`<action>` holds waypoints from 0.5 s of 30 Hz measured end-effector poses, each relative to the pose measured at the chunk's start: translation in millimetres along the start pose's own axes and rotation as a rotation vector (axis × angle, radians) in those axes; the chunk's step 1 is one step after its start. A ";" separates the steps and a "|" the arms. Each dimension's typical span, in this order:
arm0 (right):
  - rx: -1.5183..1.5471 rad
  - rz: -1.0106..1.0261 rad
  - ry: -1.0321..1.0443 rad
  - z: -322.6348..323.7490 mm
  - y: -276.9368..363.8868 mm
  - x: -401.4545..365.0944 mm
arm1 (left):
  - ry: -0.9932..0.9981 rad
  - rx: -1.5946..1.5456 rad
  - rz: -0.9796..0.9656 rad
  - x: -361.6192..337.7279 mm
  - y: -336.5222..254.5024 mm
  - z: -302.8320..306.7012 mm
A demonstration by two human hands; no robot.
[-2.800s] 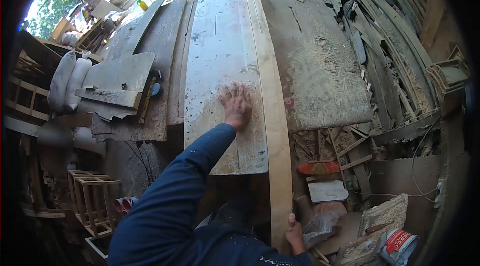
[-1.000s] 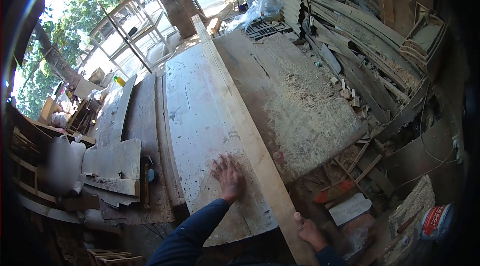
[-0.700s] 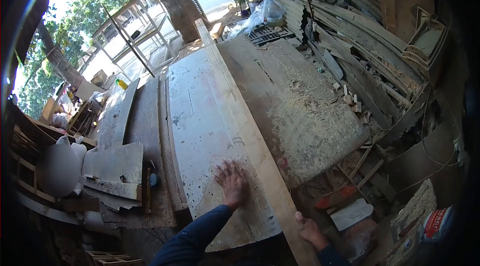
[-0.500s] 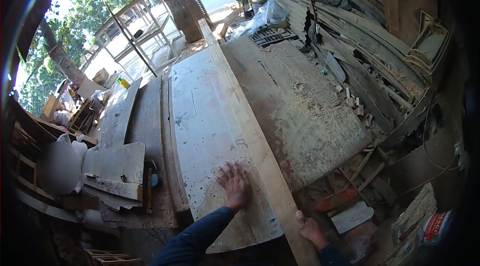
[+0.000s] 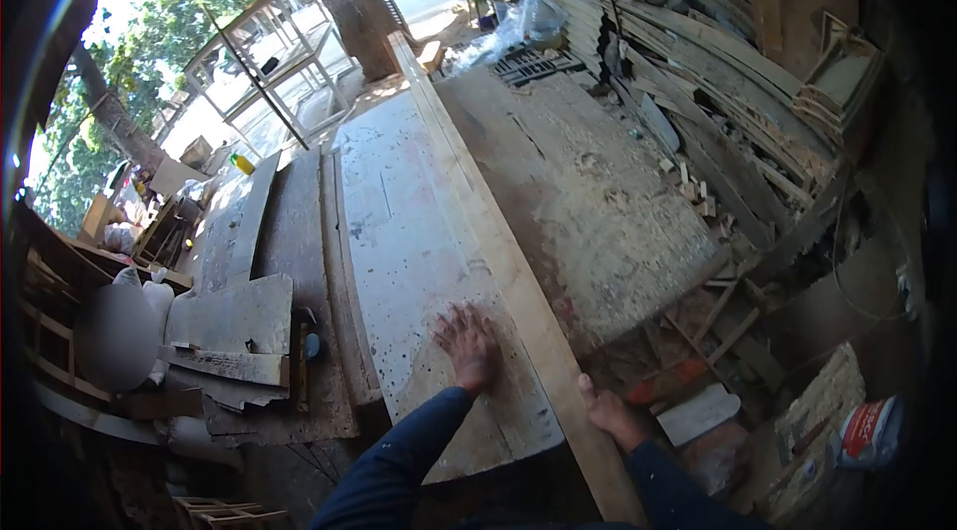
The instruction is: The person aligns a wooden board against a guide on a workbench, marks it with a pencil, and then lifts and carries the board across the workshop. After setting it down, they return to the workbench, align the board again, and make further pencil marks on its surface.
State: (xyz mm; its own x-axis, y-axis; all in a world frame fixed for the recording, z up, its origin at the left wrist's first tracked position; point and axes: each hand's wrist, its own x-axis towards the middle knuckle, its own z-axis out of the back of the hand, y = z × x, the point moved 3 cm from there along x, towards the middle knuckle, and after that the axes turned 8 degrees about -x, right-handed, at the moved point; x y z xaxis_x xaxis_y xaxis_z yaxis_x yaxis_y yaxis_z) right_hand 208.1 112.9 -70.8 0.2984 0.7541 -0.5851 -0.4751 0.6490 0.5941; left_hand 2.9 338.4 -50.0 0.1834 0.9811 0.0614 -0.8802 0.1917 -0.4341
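A long, pale wooden plank (image 5: 495,249) lies lengthwise over a worn, whitish tabletop (image 5: 389,231) and runs away from me toward a tree trunk. On that tabletop my left hand (image 5: 469,349) rests palm down, fingers spread, just left of the plank and apart from it. My right hand (image 5: 613,414) grips the plank's right edge near its close end. Its thumb shows along the top, while its fingers are partly hidden beneath the edge.
To the right is a board covered in sawdust (image 5: 638,221), with stacked timber (image 5: 718,61) beyond. A darker bench (image 5: 289,231) stands left, bearing wood offcuts (image 5: 239,316). A labelled tub (image 5: 869,433) sits at lower right. Farther off is a table frame (image 5: 269,61).
My right hand has shifted slightly forward, still gripping the plank's edge. My left hand stays flat on the tabletop. The whole view has tilted a little.
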 end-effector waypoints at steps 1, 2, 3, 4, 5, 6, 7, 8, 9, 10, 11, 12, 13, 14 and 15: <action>0.024 -0.006 -0.006 -5.1 -7.9 5.8 | -0.003 -0.005 0.005 0.8 0.9 -0.2; 0.005 -0.050 0.056 0.7 -3.5 1.3 | 0.005 -0.011 0.014 0.8 2.0 -1.7; -0.031 -0.082 0.125 3.9 -4.2 1.9 | 0.020 -0.044 0.031 -0.9 1.0 0.8; 0.002 -0.067 0.172 14.0 -0.2 -0.4 | 0.021 -0.023 0.034 -3.6 -4.7 5.7; 0.037 -0.038 0.214 14.0 0.0 -7.6 | -0.024 -0.035 -0.001 -3.5 2.2 0.8; 0.079 0.004 0.148 5.0 -8.0 -18.9 | -0.049 -0.080 -0.008 -7.5 14.8 -7.9; 0.113 0.054 0.068 1.9 -16.6 -26.8 | -0.085 -0.137 -0.021 -8.3 9.5 -5.7; 0.148 0.099 -0.011 3.8 -29.3 -33.9 | -0.079 -0.167 -0.074 -15.3 4.6 -5.8; 0.132 0.121 -0.017 3.8 -49.0 -44.9 | -0.054 -0.192 -0.119 -36.5 -1.8 -3.5; 0.117 0.128 -0.005 -1.5 -75.2 -64.6 | -0.013 -0.211 -0.150 -74.7 -9.6 -0.6; 0.108 0.131 0.022 -14.0 -106.2 -89.0 | 0.015 -0.226 -0.243 -117.2 -16.5 -0.1; 0.145 0.156 0.065 -18.4 -131.3 -112.8 | 0.047 -0.236 -0.337 -157.8 -34.8 13.4; 0.188 0.147 0.068 -22.3 -159.2 -144.3 | 0.073 -0.252 -0.432 -199.1 -54.6 25.1; 0.232 0.144 0.068 -24.0 -181.6 -179.7 | 0.139 -0.322 -0.509 -243.5 -71.6 34.2; 0.277 0.143 0.063 -23.6 -199.6 -214.5 | 0.230 -0.298 -0.596 -288.3 -84.2 37.4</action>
State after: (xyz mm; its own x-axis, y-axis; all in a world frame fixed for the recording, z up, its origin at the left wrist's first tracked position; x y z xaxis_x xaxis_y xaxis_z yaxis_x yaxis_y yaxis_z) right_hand 219.4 -180.8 -77.0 0.1889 0.8374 -0.5129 -0.2623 0.5464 0.7954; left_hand 7.8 40.4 2.5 0.7138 0.6746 0.1881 -0.4498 0.6475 -0.6152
